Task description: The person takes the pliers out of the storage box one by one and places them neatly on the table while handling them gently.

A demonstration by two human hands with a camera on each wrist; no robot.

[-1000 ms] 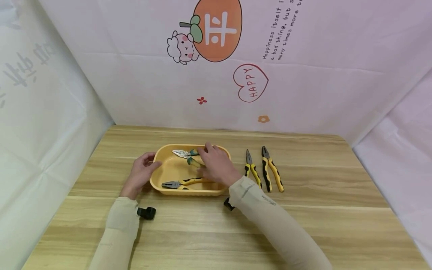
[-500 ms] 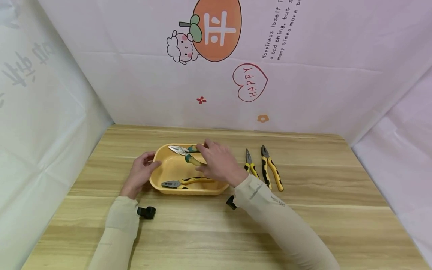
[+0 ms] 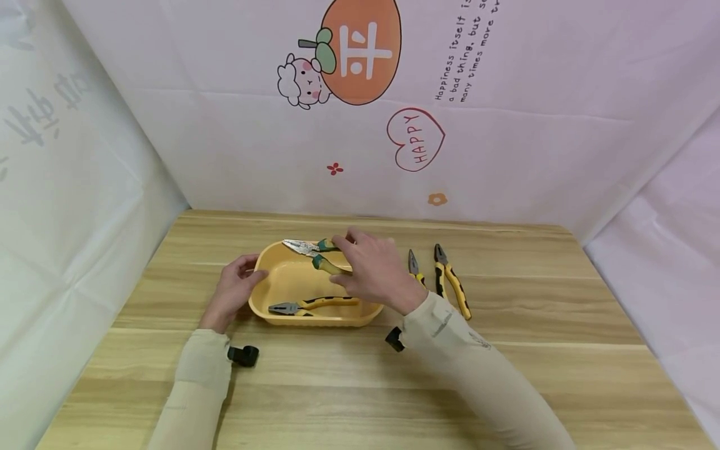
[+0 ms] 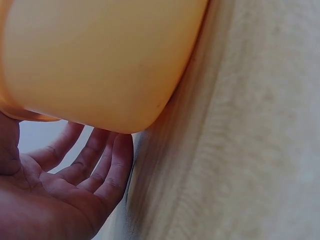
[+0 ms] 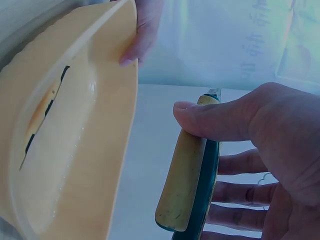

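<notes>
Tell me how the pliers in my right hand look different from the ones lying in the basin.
The held pliers have green-and-yellow handles; the lying pliers have yellow handles with black patches.
The held pliers' head is bright silver; the lying pliers' head is darker gray.
The held pliers are gripped by your right hand; the lying pliers rest in the basin, untouched.
Both heads point left in the head view.

We're looking at a makeshift, fabric-walled tabletop booth [image 3: 112, 187]: wood-grain table [image 3: 315, 400] w/ white fabric [image 3: 236, 150] at back plus L & R sides. Back panel has an orange cartoon fruit [image 3: 360, 55], lamb [image 3: 304, 81] & red "HAPPY" heart [image 3: 416, 139]. We can't tell if it's inside a home, workshop, etc.
</notes>
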